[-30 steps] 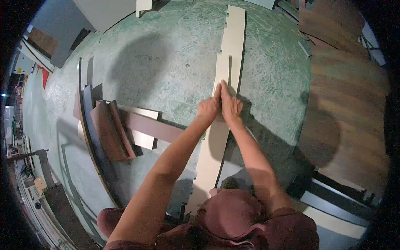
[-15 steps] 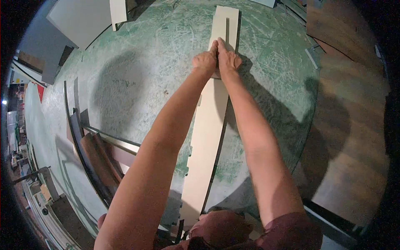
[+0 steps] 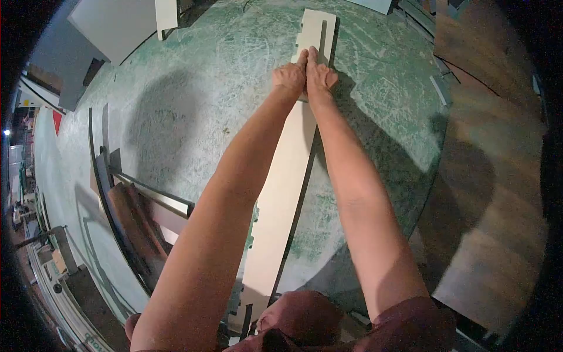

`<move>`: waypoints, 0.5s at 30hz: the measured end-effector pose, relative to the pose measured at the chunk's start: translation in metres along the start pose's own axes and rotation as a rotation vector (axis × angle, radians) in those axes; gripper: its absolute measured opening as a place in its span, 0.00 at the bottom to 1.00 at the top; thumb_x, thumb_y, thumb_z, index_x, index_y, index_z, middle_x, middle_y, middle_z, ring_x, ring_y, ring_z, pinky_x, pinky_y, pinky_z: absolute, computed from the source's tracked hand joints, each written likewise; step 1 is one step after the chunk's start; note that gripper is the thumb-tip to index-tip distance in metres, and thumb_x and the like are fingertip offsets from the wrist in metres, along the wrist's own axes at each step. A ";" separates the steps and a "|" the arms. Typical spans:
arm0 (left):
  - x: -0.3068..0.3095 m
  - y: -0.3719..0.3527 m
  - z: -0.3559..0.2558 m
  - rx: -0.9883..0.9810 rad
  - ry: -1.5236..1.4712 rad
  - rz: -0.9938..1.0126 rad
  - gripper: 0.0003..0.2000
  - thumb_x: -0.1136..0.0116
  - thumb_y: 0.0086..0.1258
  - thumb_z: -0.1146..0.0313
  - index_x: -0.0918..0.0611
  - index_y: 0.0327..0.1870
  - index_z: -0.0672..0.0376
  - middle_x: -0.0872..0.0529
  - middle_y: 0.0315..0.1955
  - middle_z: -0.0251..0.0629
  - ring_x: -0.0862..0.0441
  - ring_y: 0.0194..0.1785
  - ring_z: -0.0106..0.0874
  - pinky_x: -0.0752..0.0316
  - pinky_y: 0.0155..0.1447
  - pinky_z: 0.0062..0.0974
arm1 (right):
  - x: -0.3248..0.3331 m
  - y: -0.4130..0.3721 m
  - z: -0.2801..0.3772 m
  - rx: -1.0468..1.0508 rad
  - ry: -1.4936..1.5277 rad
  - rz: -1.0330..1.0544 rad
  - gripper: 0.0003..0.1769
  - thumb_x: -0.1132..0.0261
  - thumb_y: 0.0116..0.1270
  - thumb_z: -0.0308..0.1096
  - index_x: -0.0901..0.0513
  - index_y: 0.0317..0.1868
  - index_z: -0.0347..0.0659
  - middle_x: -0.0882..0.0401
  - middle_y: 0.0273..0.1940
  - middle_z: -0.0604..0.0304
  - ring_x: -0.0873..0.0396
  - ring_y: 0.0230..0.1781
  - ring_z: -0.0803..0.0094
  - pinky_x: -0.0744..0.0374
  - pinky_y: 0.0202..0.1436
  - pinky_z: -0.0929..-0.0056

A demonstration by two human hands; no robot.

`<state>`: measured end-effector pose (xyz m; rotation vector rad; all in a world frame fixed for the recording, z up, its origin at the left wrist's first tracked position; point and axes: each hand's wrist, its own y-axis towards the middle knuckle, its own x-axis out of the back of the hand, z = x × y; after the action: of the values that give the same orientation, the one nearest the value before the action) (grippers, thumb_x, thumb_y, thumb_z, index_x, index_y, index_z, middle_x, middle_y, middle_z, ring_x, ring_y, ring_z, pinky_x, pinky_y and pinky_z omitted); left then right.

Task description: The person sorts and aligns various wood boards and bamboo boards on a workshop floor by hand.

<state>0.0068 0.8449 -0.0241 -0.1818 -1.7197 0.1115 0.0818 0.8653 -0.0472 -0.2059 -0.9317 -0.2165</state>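
Observation:
A long cream-coloured board (image 3: pixel 288 182) runs away from my body across the green surface, with small notches along its left edge and a narrow slot near its far end. My left hand (image 3: pixel 290 75) presses down on the board's far part, index finger stretched forward and the other fingers curled. Right beside it, my right hand (image 3: pixel 321 76) lies against it with its index finger also pointing ahead. A brownish edge shows just under the wrists; what the hands grip there is mostly hidden.
Left of my arm lie a brown rolled or folded piece (image 3: pixel 136 220) and dark metal strips (image 3: pixel 99 170). Grey panels (image 3: pixel 114 26) stand at the far left. A brown wooden surface (image 3: pixel 492 234) is on the right, with a short metal strip (image 3: pixel 438 90) near its edge.
Both hands have slid slightly forward along the board, together. The board's near part appears shifted a little to the left as the view moves.

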 end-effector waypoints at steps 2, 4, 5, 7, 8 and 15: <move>-0.008 -0.022 -0.002 0.008 -0.004 0.018 0.29 0.60 0.68 0.63 0.55 0.68 0.37 0.21 0.44 0.49 0.21 0.45 0.42 0.26 0.46 0.37 | 0.005 -0.024 -0.010 0.085 -0.107 0.015 0.25 0.56 0.66 0.50 0.21 0.42 0.38 0.19 0.28 0.50 0.20 0.31 0.61 0.25 0.38 0.64; -0.011 -0.045 -0.002 0.000 0.036 0.052 0.30 0.59 0.67 0.63 0.57 0.68 0.37 0.20 0.42 0.48 0.19 0.42 0.41 0.25 0.43 0.37 | 0.016 -0.056 -0.015 0.182 -0.276 0.051 0.21 0.51 0.64 0.40 0.31 0.55 0.39 0.19 0.27 0.52 0.20 0.29 0.62 0.25 0.33 0.63; -0.017 -0.063 0.000 -0.036 0.027 -0.004 0.31 0.59 0.67 0.63 0.57 0.68 0.36 0.19 0.40 0.48 0.19 0.40 0.41 0.25 0.42 0.37 | 0.023 -0.073 -0.014 0.235 -0.394 0.084 0.27 0.49 0.63 0.36 0.40 0.63 0.40 0.19 0.26 0.52 0.19 0.28 0.64 0.25 0.31 0.64; -0.015 -0.098 -0.004 -0.006 -0.009 0.104 0.31 0.58 0.66 0.63 0.57 0.68 0.37 0.19 0.39 0.49 0.19 0.39 0.42 0.24 0.41 0.37 | 0.018 -0.101 -0.030 0.295 -0.378 0.055 0.35 0.46 0.61 0.33 0.52 0.66 0.39 0.20 0.25 0.53 0.20 0.25 0.65 0.25 0.25 0.69; -0.015 -0.120 -0.003 -0.006 -0.010 0.096 0.31 0.58 0.66 0.63 0.57 0.68 0.37 0.19 0.39 0.49 0.19 0.39 0.42 0.24 0.41 0.37 | 0.026 -0.127 -0.033 0.316 -0.462 0.063 0.35 0.45 0.60 0.32 0.51 0.66 0.38 0.20 0.24 0.53 0.20 0.24 0.65 0.26 0.23 0.70; -0.053 -0.321 0.019 -0.102 -0.096 0.106 0.32 0.57 0.64 0.67 0.54 0.68 0.46 0.17 0.29 0.45 0.18 0.31 0.41 0.25 0.32 0.37 | 0.053 -0.323 -0.079 0.398 -0.381 0.187 0.35 0.49 0.62 0.29 0.55 0.66 0.37 0.23 0.21 0.49 0.23 0.19 0.60 0.26 0.20 0.64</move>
<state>-0.0224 0.5198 -0.0216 -0.3477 -1.8123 0.1119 0.0854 0.5298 -0.0233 0.0379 -1.3039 0.1893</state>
